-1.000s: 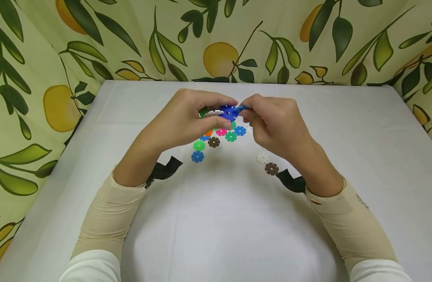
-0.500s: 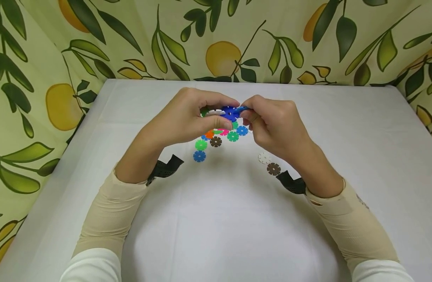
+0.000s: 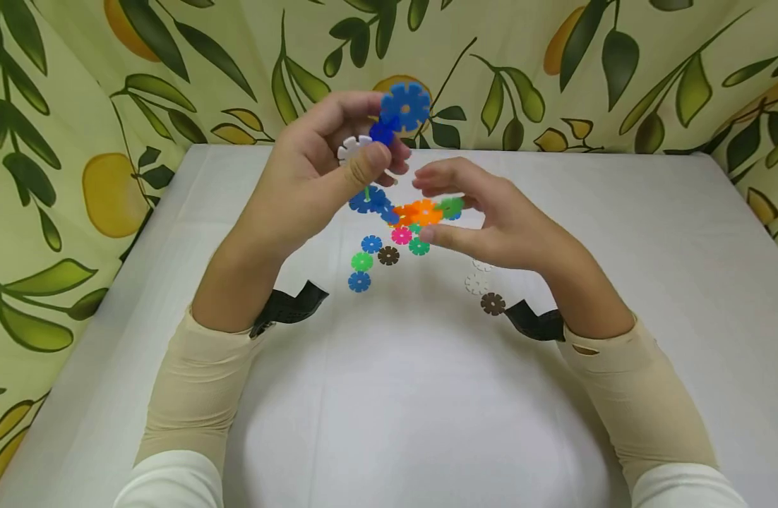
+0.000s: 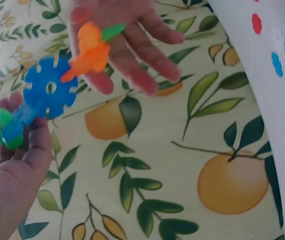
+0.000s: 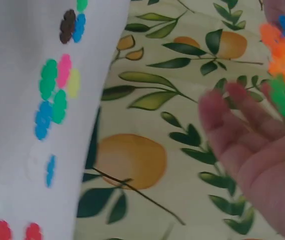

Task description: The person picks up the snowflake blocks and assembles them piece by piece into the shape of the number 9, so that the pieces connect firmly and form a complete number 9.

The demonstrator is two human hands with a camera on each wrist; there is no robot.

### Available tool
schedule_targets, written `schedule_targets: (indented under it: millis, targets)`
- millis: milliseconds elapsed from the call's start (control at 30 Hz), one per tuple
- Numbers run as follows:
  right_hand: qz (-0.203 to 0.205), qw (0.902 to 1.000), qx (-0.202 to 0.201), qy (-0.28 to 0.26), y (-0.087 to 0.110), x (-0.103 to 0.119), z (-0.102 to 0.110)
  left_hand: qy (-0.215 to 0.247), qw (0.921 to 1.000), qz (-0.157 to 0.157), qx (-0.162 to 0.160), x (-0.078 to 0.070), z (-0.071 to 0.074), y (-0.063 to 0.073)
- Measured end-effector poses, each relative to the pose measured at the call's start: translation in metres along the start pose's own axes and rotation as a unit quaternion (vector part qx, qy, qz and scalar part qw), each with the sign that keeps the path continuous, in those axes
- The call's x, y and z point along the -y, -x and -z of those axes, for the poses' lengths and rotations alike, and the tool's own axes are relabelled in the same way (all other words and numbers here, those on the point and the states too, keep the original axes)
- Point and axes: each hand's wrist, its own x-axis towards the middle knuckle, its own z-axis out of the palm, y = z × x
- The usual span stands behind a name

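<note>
Raised above the far part of the table, my left hand (image 3: 300,169) pinches a chain of notched plastic interlocking discs between thumb and fingers. At its upper end is a blue disc (image 3: 404,106), joined to a dark blue disc (image 3: 384,132) and a white disc (image 3: 354,149). Lower down, more blue discs (image 3: 366,200) run to orange discs (image 3: 425,212) and a green disc (image 3: 450,207). My right hand (image 3: 510,212) has its fingers spread around this lower end. In the right wrist view its palm (image 5: 277,165) faces up beside the green disc; contact is unclear.
Loose discs lie on the white table (image 3: 389,395) under the hands, among them a pink disc (image 3: 401,235), a brown disc (image 3: 388,255) and a white disc (image 3: 476,283). Red discs (image 5: 1,230) show in the right wrist view. A fruit-patterned curtain (image 3: 224,42) hangs behind the table.
My left hand has risen and turned the chain, bringing its blue end up and its orange part into view. My right hand has let go of the blue disc and spread its fingers.
</note>
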Motion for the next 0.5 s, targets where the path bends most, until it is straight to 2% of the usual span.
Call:
schedule_targets:
  millis: [100,200,333,500]
  targets:
    - [-0.046,0.9949,0.004,-0.09,0.0,-0.0072,0.0006,0.047,0.9984,0.012,-0.029,0.001,-0.0022,-0.0015]
    - [-0.039,0.9839,-0.033,-0.171,-0.0002,-0.0104,0.0017,0.067,0.9953,0.042,-0.055,-0.0011,-0.0031,-0.0024]
    - [-0.028,0.9709,-0.062,-0.23,0.0005,-0.0089,0.0055,0.065,0.9913,0.085,-0.077,-0.003,-0.0022,-0.0018]
    - [-0.035,0.9573,-0.082,-0.275,0.0011,-0.0076,0.0078,0.02,0.9899,0.107,-0.091,0.0025,-0.0003,-0.0021]
